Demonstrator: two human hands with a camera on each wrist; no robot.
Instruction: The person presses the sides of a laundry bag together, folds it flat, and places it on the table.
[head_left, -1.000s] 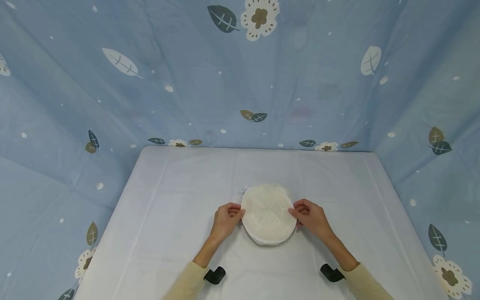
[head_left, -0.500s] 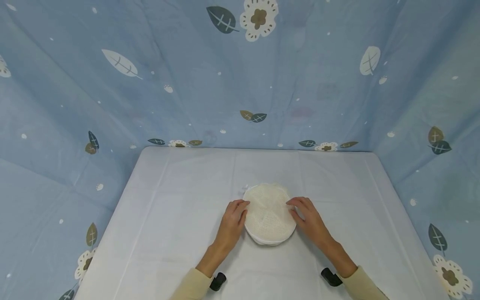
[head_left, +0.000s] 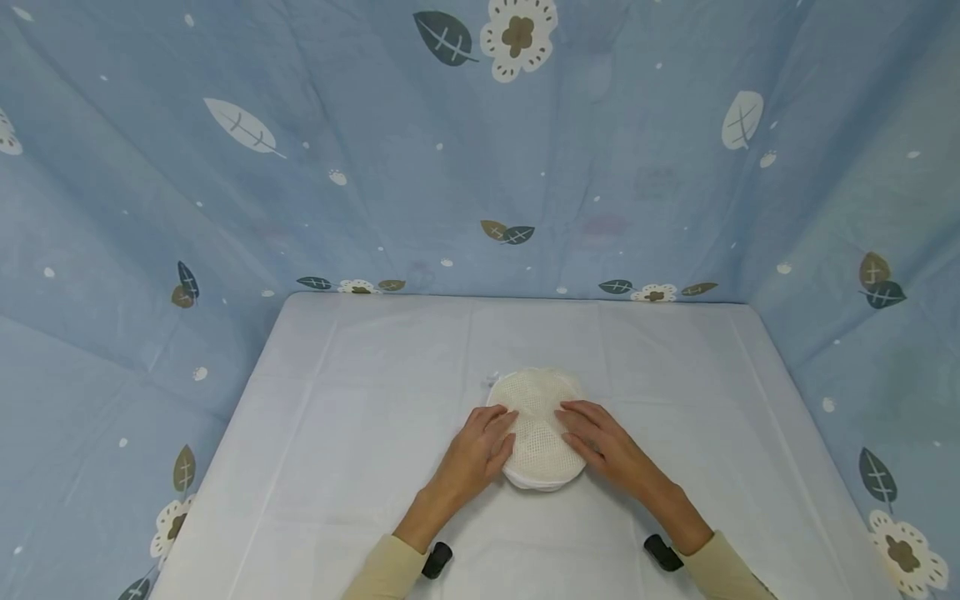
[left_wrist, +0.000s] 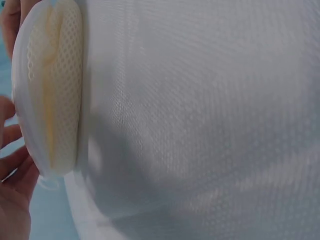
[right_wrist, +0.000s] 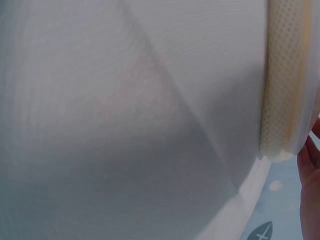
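A round, cream mesh laundry bag [head_left: 537,454] with a white rim lies on the white-covered table. My left hand [head_left: 472,450] rests on its left side, fingers spread loosely over the mesh. From the right, my right hand [head_left: 611,446] lies on the top with fingers extended. Seen from the side in the left wrist view, the mesh bag [left_wrist: 69,105] is a thick, puffed disc with a yellowish band. In the right wrist view, the bag's mesh side [right_wrist: 282,75] stands at the right edge, fingertips [right_wrist: 306,160] right at its rim.
White cloth covers the table [head_left: 360,400]. Blue curtains [head_left: 360,167] with leaf and flower prints rise behind it and on both sides. A small clear tag [head_left: 492,380] sits at the bag's far left edge. Black wrist cameras [head_left: 437,560] show near both sleeves.
Both hands have let go of the bag's side edges and moved inward onto its top, fingers now on the mesh. The bag stays in about the same place.
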